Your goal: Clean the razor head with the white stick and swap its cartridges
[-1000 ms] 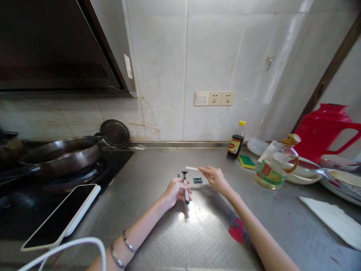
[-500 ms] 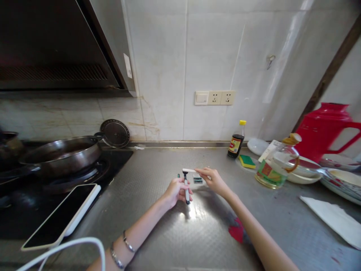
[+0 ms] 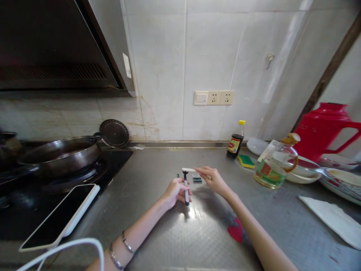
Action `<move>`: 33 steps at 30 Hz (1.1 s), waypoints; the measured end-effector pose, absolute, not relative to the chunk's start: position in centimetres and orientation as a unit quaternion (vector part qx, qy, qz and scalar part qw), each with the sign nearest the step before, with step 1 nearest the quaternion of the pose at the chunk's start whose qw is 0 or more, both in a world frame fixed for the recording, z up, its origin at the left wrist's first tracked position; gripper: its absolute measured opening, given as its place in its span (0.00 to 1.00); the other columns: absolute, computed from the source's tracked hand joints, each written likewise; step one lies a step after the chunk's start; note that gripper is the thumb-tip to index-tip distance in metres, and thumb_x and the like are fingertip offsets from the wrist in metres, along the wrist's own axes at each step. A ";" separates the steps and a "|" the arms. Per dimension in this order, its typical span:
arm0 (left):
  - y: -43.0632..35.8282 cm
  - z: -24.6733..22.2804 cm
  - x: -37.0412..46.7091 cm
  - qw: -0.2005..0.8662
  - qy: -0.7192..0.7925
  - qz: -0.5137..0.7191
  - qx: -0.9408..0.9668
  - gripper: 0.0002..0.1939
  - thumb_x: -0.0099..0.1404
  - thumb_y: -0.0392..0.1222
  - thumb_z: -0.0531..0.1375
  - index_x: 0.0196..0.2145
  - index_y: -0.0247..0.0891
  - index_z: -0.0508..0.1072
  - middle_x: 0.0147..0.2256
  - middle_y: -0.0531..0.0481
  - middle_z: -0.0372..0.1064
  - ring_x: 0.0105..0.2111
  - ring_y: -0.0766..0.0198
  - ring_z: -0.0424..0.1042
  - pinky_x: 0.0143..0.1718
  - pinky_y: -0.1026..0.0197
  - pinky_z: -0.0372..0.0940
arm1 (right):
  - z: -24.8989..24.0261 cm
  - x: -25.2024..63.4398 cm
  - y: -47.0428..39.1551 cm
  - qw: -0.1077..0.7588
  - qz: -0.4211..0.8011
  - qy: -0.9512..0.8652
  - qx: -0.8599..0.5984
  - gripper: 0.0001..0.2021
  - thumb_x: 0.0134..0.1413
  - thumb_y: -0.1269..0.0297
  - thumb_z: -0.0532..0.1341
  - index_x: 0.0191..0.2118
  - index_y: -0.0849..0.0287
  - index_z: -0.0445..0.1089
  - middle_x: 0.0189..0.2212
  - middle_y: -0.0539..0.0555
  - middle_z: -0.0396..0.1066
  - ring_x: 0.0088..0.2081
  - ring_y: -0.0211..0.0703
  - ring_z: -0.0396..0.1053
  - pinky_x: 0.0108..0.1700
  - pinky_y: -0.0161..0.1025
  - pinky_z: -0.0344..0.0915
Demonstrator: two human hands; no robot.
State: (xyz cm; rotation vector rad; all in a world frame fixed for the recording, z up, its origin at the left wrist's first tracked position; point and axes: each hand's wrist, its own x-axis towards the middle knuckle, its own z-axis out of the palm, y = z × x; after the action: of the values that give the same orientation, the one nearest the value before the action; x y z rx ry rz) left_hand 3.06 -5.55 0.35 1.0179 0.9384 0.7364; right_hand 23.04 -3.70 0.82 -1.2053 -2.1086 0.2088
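Note:
My left hand (image 3: 177,191) is closed around the grey-and-black handle of a razor (image 3: 186,194), held upright with its head at the top. In my right hand (image 3: 211,178) is a thin white stick shaped like a toothbrush (image 3: 188,170), pinched by the fingers. Its far end lies across the razor's head and appears to touch it; bristles cannot be made out. Just behind the hands, a small clear pack with dark green strips (image 3: 196,179) rests on the steel counter (image 3: 158,165). Another small dark green piece (image 3: 178,175) shows left of the razor.
At left, a pan (image 3: 62,154) sits on the black stove, with a phone (image 3: 59,216) and white cable in front. On the right stand a soy sauce bottle (image 3: 234,145), a sponge (image 3: 246,161), an oil jug (image 3: 272,169), bowls, a red thermos (image 3: 321,130) and a white paper (image 3: 332,218).
The view has shifted very slightly. Both hands keep the same grips, and the white stick stays across the razor's head with barely any movement.

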 end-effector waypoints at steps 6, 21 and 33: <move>-5.6 0.5 3.0 0.704 0.427 0.335 0.458 0.14 0.51 0.36 0.58 0.36 0.34 0.61 0.21 0.50 0.69 0.16 0.62 0.70 0.16 0.66 0.61 | 0.8 23.2 -3.6 0.335 0.054 -0.801 -0.493 0.16 0.59 0.65 0.50 0.49 0.54 0.70 0.30 0.55 0.71 0.32 0.41 0.66 0.35 0.36 0.58; -5.5 0.6 3.0 0.708 0.421 0.344 0.451 0.14 0.50 0.34 0.55 0.37 0.34 0.60 0.21 0.49 0.69 0.16 0.62 0.70 0.15 0.65 0.62 | 0.9 23.7 -3.4 0.349 0.097 -0.809 -0.464 0.16 0.58 0.64 0.51 0.48 0.55 0.71 0.30 0.55 0.71 0.30 0.40 0.66 0.35 0.35 0.60; -5.4 0.5 3.1 0.705 0.425 0.344 0.453 0.13 0.50 0.33 0.55 0.36 0.34 0.61 0.21 0.49 0.69 0.16 0.62 0.70 0.15 0.65 0.62 | 0.6 23.6 -3.3 0.367 0.071 -0.792 -0.483 0.15 0.58 0.63 0.51 0.46 0.54 0.72 0.28 0.54 0.70 0.29 0.40 0.65 0.33 0.35 0.59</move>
State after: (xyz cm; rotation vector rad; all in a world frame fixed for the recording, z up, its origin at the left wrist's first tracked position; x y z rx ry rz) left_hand 3.06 -5.43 0.54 1.0071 0.9442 0.7644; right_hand 23.61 -3.35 0.56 -1.2410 -2.0351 0.1821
